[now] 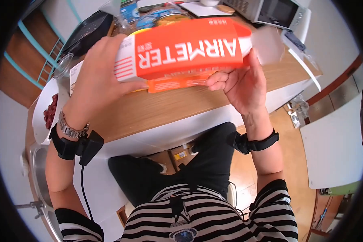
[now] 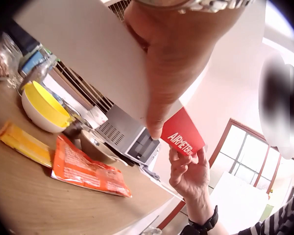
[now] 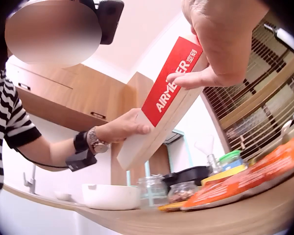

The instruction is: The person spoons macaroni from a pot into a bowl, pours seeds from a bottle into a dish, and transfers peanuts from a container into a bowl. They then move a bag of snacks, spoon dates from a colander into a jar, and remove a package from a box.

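A red and white carton (image 1: 169,38) printed AIRMETER is held up over the wooden counter, tilted, with its lettering upside down in the head view. My left hand (image 1: 94,76) grips its left end, thumb along the lower edge. At the other end my right hand (image 1: 246,88) holds the carton, with a digit lying across the red face in the right wrist view. A pale blurred shape (image 1: 270,44) juts out beyond that end. Below the carton, an orange packet (image 2: 88,171) lies on the counter beside a yellow packet (image 2: 24,144).
A white bowl (image 1: 39,117) with dark red pieces stands at the left, near the sink (image 1: 40,161). Further back are a yellow bowl (image 2: 44,105), a glass jar (image 3: 152,188), a black tray-like pan (image 1: 88,32) and a microwave (image 1: 276,12).
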`<state>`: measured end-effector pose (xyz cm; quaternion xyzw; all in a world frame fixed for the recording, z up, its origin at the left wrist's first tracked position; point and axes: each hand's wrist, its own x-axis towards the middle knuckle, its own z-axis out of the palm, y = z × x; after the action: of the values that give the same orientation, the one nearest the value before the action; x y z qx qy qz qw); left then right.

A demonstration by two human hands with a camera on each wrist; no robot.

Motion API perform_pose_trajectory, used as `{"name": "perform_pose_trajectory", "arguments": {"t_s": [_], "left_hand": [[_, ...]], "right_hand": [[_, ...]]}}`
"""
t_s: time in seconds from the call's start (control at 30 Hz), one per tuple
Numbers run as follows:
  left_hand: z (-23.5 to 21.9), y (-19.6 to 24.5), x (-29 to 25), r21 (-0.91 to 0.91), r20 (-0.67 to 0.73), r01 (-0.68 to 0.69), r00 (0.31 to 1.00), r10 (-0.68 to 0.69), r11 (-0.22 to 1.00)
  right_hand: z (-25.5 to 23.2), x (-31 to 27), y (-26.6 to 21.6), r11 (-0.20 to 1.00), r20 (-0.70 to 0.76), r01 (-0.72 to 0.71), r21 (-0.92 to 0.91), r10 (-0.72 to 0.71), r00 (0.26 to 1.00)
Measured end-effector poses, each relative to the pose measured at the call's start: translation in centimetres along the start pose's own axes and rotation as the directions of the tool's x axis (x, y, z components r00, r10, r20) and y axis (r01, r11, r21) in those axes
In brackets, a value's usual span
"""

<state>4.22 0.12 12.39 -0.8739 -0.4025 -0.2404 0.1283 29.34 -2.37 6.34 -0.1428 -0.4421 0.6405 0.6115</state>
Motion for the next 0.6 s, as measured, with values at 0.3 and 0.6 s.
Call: {"name": "perform_pose_trajectory", "arguments": {"t_s": [0.3,0.6], "left_hand": [[0.4,4.5,2.7,0.107,-0.158,-0.202,0.963,0.217,0.974],[-9.8,5.7,-7.0,0.063,-0.998,-0.347,-0.022,0.059,0.936]], "right_hand": [[-5.2,-4.1,-2.6,0.998,-0.322,0.053,-0.015,-0.055,0.945],[-13.4,-10.8,-5.1,0.891,-0.76,0.378,-0.249,-0.422,0.494]]}}
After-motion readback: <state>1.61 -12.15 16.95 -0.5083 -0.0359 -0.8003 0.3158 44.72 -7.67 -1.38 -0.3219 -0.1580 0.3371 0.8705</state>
